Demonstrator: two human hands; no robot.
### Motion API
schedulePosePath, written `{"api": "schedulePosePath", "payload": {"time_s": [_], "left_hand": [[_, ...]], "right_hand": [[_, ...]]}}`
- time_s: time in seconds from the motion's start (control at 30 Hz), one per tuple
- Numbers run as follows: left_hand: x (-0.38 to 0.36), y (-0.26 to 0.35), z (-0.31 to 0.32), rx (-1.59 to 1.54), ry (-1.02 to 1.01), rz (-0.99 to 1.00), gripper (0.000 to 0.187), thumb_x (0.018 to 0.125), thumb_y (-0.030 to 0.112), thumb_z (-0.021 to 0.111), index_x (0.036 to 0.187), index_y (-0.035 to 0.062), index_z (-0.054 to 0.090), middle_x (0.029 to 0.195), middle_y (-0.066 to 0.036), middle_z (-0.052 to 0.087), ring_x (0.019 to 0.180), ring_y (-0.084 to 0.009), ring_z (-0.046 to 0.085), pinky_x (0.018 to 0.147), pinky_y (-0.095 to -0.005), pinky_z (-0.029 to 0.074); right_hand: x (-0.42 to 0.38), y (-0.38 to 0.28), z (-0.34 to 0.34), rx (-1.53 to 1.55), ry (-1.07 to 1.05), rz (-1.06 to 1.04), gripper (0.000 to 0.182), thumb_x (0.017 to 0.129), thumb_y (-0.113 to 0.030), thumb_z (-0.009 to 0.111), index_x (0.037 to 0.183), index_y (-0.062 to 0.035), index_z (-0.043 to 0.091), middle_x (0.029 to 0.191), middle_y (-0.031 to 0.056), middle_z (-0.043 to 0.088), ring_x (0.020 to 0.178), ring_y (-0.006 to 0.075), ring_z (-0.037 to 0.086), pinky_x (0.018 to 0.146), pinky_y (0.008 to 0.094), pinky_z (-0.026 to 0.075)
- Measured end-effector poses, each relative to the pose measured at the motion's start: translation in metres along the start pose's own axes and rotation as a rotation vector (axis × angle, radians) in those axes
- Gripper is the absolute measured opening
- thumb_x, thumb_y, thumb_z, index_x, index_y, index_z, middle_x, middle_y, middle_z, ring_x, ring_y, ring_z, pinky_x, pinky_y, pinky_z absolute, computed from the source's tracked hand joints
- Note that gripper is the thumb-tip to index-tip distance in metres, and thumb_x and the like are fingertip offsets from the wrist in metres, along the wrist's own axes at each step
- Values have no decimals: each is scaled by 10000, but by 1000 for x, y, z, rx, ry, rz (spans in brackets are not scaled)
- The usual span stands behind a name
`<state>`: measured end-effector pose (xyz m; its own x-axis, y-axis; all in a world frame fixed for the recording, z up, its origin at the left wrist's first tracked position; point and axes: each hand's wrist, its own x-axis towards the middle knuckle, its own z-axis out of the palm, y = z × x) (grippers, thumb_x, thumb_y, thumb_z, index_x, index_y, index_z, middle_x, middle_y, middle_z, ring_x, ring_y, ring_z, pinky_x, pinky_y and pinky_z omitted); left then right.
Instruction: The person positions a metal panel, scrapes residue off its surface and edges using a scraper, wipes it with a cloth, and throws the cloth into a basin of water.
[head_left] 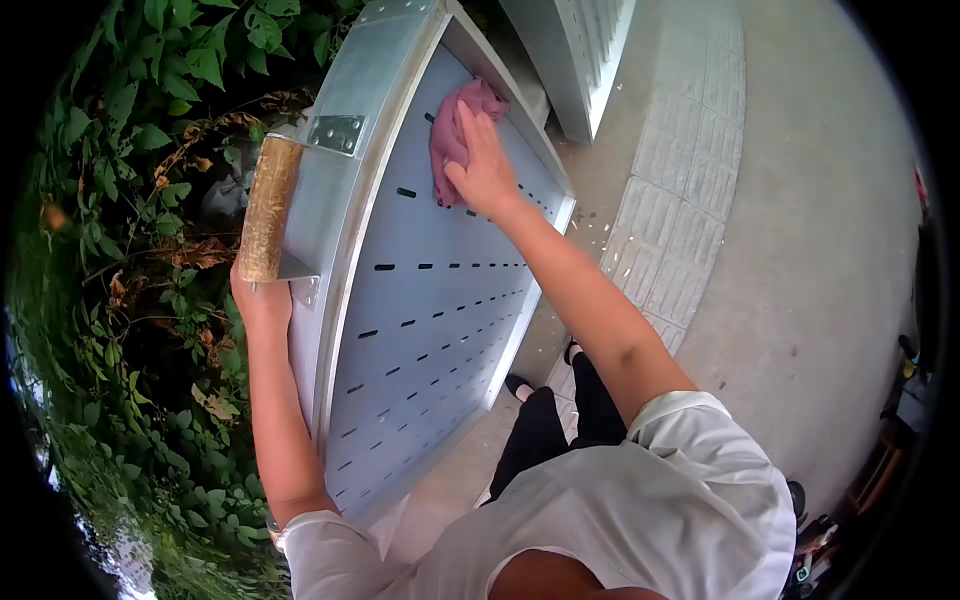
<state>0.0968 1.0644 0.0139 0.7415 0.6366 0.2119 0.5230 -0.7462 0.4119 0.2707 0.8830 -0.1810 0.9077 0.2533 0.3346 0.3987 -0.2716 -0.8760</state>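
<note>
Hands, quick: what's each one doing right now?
Left hand: by the lower end of the wooden handle, fingers hidden; grip can't be told.
Right hand: open, flat on the pink cloth against the slotted panel.

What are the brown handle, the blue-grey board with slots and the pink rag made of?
The handle looks like rough wood, because it's brown and streaky, but it could be something else. The board is probably painted metal: smooth, dull and neatly slotted, though plastic is possible. The rag seems to be soft cloth, since it bunches into folds.
</note>
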Motion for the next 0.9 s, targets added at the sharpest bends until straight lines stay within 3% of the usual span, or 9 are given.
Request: {"api": "schedulePosePath", "payload": {"time_s": [0.03,0.17,0.3,0.33,0.43,0.53,0.7,0.77,0.9], "left_hand": [[0,6,-2,-64,-42,-128,376,917,216,545,1216,-12,559,1109,-179,640,1007,-290,611,863,-350,452],[1,-20,7,-31,20,45,365,948,188,533,1263,5,537,1252,-150,563,1100,-256,554,921,-359,430],[-3,0,2,-80,-58,-97,372,947,171,541,1278,3,528,1254,-129,562,1121,-241,546,933,-355,431],[-3,-3,3,4,-42,-47,357,944,151,547,1271,9,539,1240,-122,571,1109,-231,555,933,-350,436],[1,1,9,-222,-35,-202,350,943,141,551,1266,4,544,1241,-116,571,1112,-217,553,936,-346,436],[2,-12,4,-14,-87,-111,365,942,132,553,1282,2,527,1252,-111,565,1123,-207,546,939,-338,433],[7,-14,11,-205,-53,-56,344,951,124,527,1270,-3,531,1211,-105,588,1082,-196,557,932,-326,432],[10,-25,11,-284,-47,15,307,957,99,503,1240,-10,554,1165,-98,614,1028,-184,575,915,-320,440],[0,-23,3,-5,-57,-22,383,913,112,548,1284,21,517,1258,-164,549,1148,-278,531,954,-353,415]], "right_hand": [[2,23,10,74,15,102,731,752,-172,588,1433,-101,332,1385,211,432,1304,366,388,1048,389,360],[-14,144,25,254,-15,434,733,729,-133,568,1425,-71,344,1378,221,438,1279,372,413,1039,372,364],[-12,168,29,638,27,936,655,743,-79,549,1386,-53,424,1333,182,499,1221,311,477,1009,338,376],[-7,170,32,780,37,972,588,796,-36,511,1378,-67,437,1150,130,593,1040,248,564,872,349,469],[6,106,13,789,53,831,565,768,-44,521,1332,-44,496,1288,172,537,1200,298,490,998,342,381],[23,30,5,553,113,375,532,783,-54,517,1315,-42,510,1264,192,540,1230,349,460,1005,379,385],[22,-59,-6,382,98,-249,580,693,-22,540,1273,-39,540,1291,198,503,1288,406,385,1005,438,392],[-4,-78,0,395,44,-307,594,661,-26,565,1255,-50,557,1273,171,514,1285,397,389,971,435,420],[-85,-95,16,371,-112,-425,593,635,-19,599,1225,-75,588,1208,122,541,1243,367,429,894,424,467]]}}
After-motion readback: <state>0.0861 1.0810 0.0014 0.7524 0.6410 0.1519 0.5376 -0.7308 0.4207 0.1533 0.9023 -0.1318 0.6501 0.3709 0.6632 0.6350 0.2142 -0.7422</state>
